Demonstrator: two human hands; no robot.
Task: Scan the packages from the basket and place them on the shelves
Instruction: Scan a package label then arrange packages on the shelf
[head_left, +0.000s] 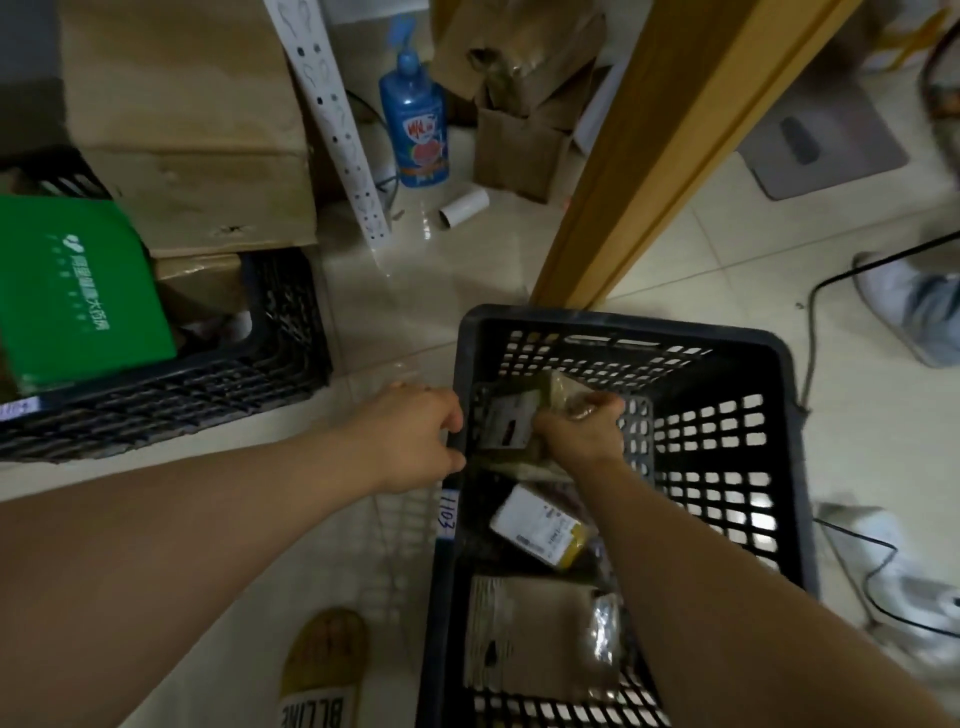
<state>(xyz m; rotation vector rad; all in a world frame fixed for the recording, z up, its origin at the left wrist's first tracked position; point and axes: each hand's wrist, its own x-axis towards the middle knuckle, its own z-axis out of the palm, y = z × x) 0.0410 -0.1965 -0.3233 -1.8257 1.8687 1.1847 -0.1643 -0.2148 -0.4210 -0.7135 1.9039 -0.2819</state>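
Two hands engaged | right hand clutches package near basket's far-left corner | left hand grips left rim, just beside | package axis unclear

Head camera looks steeply down, close over the basket

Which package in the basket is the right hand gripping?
The brown package at the basket's far end; the white-and-yellow package and the cardboard package lie untouched, nearer the person.

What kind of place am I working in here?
Probably a small parcel depot or storeroom: labelled parcels in the black basket, a second crate of packages, cardboard boxes on the floor.
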